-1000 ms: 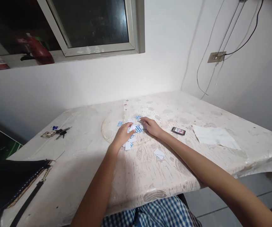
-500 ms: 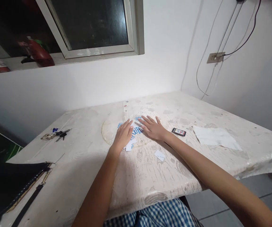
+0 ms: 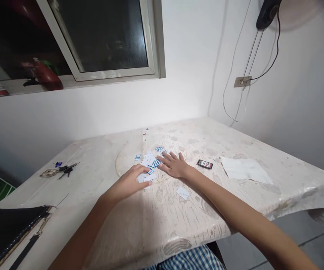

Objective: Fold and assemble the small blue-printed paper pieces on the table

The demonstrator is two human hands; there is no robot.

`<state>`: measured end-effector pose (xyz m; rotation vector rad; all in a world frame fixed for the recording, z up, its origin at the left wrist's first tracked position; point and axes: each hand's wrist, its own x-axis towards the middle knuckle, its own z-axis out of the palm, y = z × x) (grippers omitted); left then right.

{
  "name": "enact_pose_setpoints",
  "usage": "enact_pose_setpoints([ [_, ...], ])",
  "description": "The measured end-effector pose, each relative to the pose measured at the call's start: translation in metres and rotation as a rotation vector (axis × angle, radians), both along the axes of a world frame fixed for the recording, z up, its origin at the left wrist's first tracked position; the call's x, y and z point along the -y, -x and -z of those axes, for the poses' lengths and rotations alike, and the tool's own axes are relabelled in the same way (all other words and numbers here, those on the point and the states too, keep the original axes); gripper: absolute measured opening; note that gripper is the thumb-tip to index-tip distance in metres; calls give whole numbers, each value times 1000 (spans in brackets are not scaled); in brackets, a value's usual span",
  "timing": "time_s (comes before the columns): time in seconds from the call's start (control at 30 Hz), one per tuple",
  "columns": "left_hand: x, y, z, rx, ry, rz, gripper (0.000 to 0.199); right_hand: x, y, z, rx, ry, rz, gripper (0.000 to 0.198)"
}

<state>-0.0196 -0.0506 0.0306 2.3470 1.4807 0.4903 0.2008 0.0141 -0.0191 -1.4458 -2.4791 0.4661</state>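
Note:
Several small white paper slips with blue marks lie in a loose, overlapping heap on the table, partly hidden by my hands. At the heap's left edge is my left hand, thumb and fingers apart and curved around some slips. My right hand rests palm down with fingers spread, its fingertips on the slips at the heap's right side. Apart from the heap, a single white slip lies nearer the front edge, and a small blue-marked slip sits to the left.
A dark card-like case with a label and a white cloth or paper sheet lie to the right. Keys and a black bag with a strap are at the left. A wall and window stand behind the table.
My left hand has moved left and turned sideways, uncovering more slips. My right hand stays spread at the heap's right side. The view has tilted up and shifted right.

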Motion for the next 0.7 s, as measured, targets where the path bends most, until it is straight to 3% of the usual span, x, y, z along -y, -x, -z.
enact_pose_setpoints([
  [0.13, 14, 4, 4, -169, -11, 50, 45, 1, 0, 0, 7, 1, -4, 66],
  [0.27, 7, 4, 7, -265, -135, 107, 29, 0, 1, 2, -3, -5, -4, 66],
  [0.5, 4, -5, 10, -530, -260, 113, 28, 0, 1, 2, -6, 2, 0, 65],
  [0.7, 1, -10, 14, -464, -286, 104, 31, 0, 2, 4, -3, -5, 6, 65],
])
